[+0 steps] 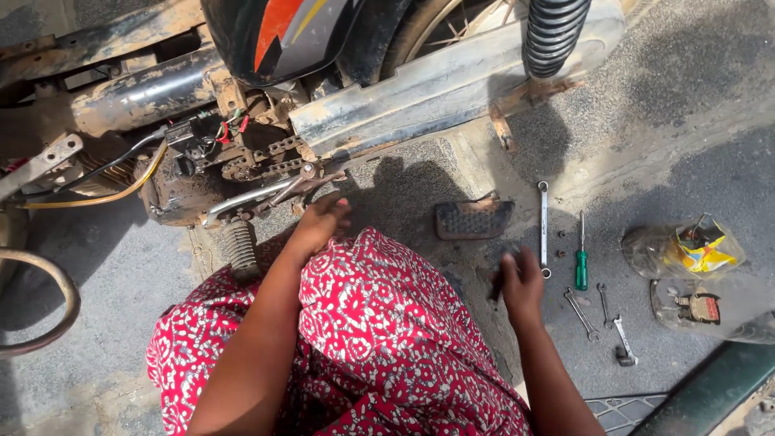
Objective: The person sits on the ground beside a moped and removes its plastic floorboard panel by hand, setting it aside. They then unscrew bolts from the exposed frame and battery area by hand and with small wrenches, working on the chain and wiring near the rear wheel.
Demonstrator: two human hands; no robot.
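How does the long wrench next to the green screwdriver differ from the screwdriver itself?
The long wrench is bare silver metal with a ring at each end; the screwdriver has a green handle and a thin shaft. The wrench is longer and reaches farther toward the motorcycle. Both lie flat on the ground, roughly parallel.

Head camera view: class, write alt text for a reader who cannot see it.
A person in red patterned cloth crouches beside a rusty motorcycle, left hand at its metal foot lever, right hand gripping a small dark object on the ground. A long silver spanner and a green-handled screwdriver lie nearby.
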